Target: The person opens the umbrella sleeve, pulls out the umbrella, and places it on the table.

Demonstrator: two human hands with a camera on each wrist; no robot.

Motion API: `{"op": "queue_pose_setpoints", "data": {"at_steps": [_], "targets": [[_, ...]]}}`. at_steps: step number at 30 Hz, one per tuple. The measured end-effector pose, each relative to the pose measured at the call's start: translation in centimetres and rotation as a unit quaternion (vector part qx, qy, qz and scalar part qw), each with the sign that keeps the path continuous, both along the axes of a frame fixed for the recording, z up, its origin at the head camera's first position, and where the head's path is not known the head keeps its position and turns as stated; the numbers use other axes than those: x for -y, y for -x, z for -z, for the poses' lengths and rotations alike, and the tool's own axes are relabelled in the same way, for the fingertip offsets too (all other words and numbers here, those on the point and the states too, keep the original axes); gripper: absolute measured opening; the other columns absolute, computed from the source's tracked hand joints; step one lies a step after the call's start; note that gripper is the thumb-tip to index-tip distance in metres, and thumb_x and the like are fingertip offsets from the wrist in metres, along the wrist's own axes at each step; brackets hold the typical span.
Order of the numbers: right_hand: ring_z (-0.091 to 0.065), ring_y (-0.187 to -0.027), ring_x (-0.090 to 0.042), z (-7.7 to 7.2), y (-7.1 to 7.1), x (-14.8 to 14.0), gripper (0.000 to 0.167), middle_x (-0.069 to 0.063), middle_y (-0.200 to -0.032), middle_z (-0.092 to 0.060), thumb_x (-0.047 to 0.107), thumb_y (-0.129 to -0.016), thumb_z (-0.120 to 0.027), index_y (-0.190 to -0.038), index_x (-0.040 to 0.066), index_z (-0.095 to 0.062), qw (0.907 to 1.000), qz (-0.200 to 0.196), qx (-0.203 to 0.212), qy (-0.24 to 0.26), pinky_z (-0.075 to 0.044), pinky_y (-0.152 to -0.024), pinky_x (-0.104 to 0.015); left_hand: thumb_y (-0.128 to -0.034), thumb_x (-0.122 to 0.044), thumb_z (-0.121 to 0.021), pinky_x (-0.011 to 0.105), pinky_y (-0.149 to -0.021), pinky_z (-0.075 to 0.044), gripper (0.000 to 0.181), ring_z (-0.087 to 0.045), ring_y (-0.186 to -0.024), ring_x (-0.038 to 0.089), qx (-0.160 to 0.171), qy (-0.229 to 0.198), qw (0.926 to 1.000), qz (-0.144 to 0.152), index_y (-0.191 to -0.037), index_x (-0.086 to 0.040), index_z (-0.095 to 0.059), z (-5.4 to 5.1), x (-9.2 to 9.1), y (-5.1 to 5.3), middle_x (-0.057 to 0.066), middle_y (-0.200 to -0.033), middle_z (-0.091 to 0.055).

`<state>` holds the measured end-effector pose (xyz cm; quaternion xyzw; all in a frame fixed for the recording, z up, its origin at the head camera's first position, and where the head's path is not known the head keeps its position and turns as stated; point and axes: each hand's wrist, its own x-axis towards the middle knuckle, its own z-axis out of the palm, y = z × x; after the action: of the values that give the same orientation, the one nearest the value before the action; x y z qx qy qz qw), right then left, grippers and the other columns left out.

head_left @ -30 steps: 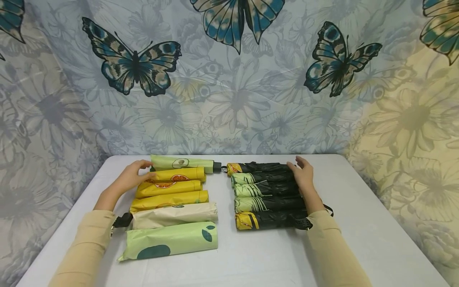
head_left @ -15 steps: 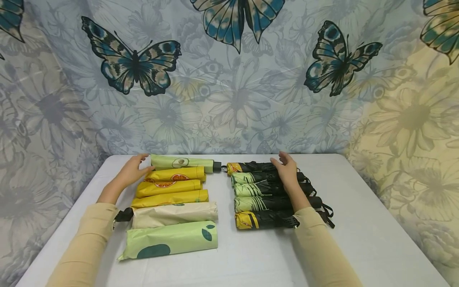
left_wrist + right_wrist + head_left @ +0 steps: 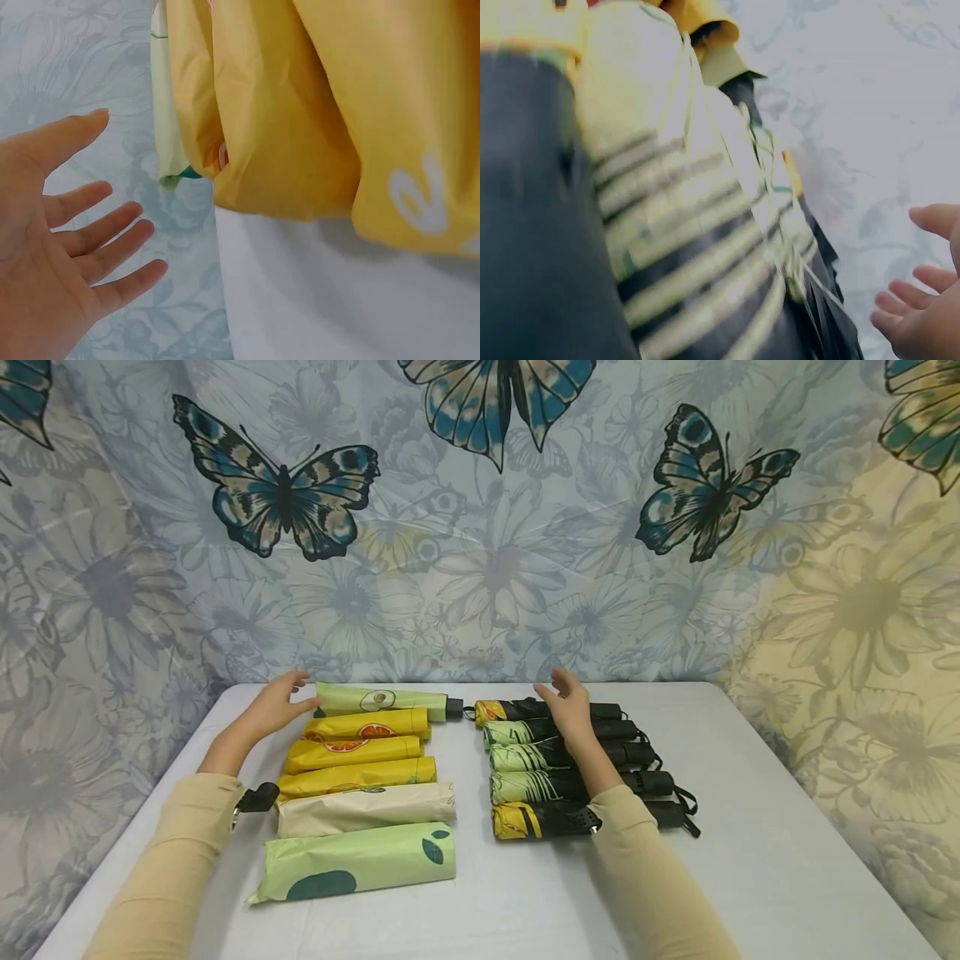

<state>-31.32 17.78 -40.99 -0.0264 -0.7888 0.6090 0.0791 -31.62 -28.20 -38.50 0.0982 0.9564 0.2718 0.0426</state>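
Observation:
My left hand (image 3: 272, 703), fingers spread and holding nothing, hovers by the left end of a light green avocado-print umbrella sleeve (image 3: 345, 700) with a black handle end showing. In the left wrist view the hand (image 3: 71, 232) stands apart from the yellow sleeves (image 3: 277, 112). Over the far part of a row of folded black umbrellas hangs my right hand (image 3: 570, 708), loosely bent and gripping nothing. The farthest umbrella (image 3: 491, 712) has a yellow end; behind my hand its middle is partly hidden. Blurred in the right wrist view are a striped green-and-black umbrella (image 3: 697, 247) and my fingertips (image 3: 900, 300).
Below the avocado sleeve lie several yellow sleeves (image 3: 360, 752), a cream one (image 3: 367, 810) and a wide light green one (image 3: 375, 864). Black straps (image 3: 686, 802) stick out from the umbrellas' right ends. A butterfly-print cloth (image 3: 480, 568) hangs behind the white table (image 3: 750, 860).
My right hand has moved left and slightly away along the black umbrellas, uncovering their right ends. The left hand has risen slightly off the yellow sleeve towards the avocado one.

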Motion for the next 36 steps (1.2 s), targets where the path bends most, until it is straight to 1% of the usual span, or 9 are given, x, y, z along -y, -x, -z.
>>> {"op": "queue_pose_setpoints", "data": {"at_steps": [4, 8, 15, 20, 25, 27, 32, 36], "targets": [[-0.032, -0.146, -0.031, 0.0, 0.1, 1.3, 0.064, -0.018, -0.156, -0.035, 0.022, -0.097, -0.061, -0.151, 0.004, -0.033, 1.0000, -0.005, 0.005, -0.004, -0.027, -0.123, -0.041, -0.1003, -0.023, -0.055, 0.066, -0.106, -0.037, 0.068, -0.034, -0.132, 0.055, -0.002, 0.003, 1.0000, 0.000, -0.149, 0.010, -0.023, 0.4, -0.4, 0.5, 0.039, -0.146, -0.031], [-0.033, -0.145, -0.031, 0.0, 0.0, 2.3, 0.064, -0.018, -0.155, -0.035, 0.022, -0.097, -0.062, -0.150, 0.003, -0.033, 0.9999, -0.011, 0.007, 0.002, -0.028, -0.122, -0.041, -0.1003, -0.023, -0.055, 0.066, -0.107, -0.036, 0.069, -0.032, -0.133, 0.056, 0.001, 0.001, 1.0000, 0.004, -0.150, 0.011, -0.021, 0.7, -0.7, 0.9, 0.040, -0.148, -0.027], [-0.036, -0.144, -0.032, 0.2, -0.1, 3.8, 0.062, -0.020, -0.153, -0.038, 0.020, -0.097, -0.062, -0.149, 0.001, -0.035, 0.9999, -0.013, 0.005, 0.009, -0.032, -0.120, -0.043, -0.1000, -0.026, -0.056, 0.069, -0.110, -0.028, 0.074, -0.022, -0.138, 0.056, 0.008, -0.003, 0.9999, 0.008, -0.150, 0.013, -0.017, 1.6, -0.9, 1.2, 0.040, -0.152, -0.019], [-0.036, -0.143, -0.035, 0.5, -0.3, 5.0, 0.062, -0.021, -0.152, -0.039, 0.018, -0.096, -0.063, -0.148, 0.000, -0.036, 0.9997, -0.020, 0.000, 0.012, -0.036, -0.117, -0.047, -0.1002, -0.028, -0.055, 0.069, -0.111, -0.028, 0.076, -0.020, -0.139, 0.056, 0.018, -0.011, 0.9998, 0.000, -0.150, 0.012, -0.016, 2.3, -0.9, 1.4, 0.039, -0.153, -0.017], [-0.037, -0.142, -0.035, 0.6, -0.3, 6.3, 0.060, -0.021, -0.151, -0.040, 0.017, -0.096, -0.063, -0.147, -0.001, -0.037, 0.9992, -0.035, -0.001, 0.019, -0.035, -0.118, -0.046, -0.0994, -0.032, -0.057, 0.070, -0.111, -0.025, 0.080, -0.016, -0.141, 0.056, 0.033, -0.025, 0.9991, -0.008, -0.152, 0.009, -0.014, 2.8, -0.9, 1.4, 0.038, -0.154, -0.013], [-0.038, -0.142, -0.034, 0.6, -0.4, 6.8, 0.060, -0.022, -0.151, -0.040, 0.017, -0.096, -0.063, -0.147, 0.000, -0.037, 0.9989, -0.042, 0.001, 0.021, -0.035, -0.118, -0.045, -0.0991, -0.033, -0.057, 0.071, -0.111, -0.026, 0.081, -0.016, -0.140, 0.057, 0.034, -0.029, 0.9990, -0.008, -0.152, 0.009, -0.013, 3.0, -1.0, 1.4, 0.039, -0.154, -0.012], [-0.039, -0.141, -0.035, 1.0, -0.3, 8.0, 0.060, -0.024, -0.150, -0.041, 0.016, -0.096, -0.063, -0.147, -0.002, -0.037, 0.9979, -0.062, -0.003, 0.017, -0.036, -0.118, -0.043, -0.0989, -0.029, -0.058, 0.068, -0.108, -0.033, 0.081, -0.023, -0.138, 0.056, 0.030, -0.037, 0.9988, -0.005, -0.152, 0.010, -0.010, 3.4, -1.0, 1.6, 0.039, -0.154, -0.013], [-0.039, -0.141, -0.036, 1.2, -0.5, 8.9, 0.060, -0.025, -0.150, -0.040, 0.013, -0.095, -0.063, -0.146, -0.004, -0.037, 0.9964, -0.077, -0.014, 0.034, -0.038, -0.116, -0.045, -0.0982, -0.027, -0.059, 0.066, -0.108, -0.035, 0.083, -0.024, -0.138, 0.055, 0.035, -0.051, 0.9981, -0.006, -0.153, 0.009, -0.007, 3.8, -0.8, 1.8, 0.038, -0.154, -0.012]]}}
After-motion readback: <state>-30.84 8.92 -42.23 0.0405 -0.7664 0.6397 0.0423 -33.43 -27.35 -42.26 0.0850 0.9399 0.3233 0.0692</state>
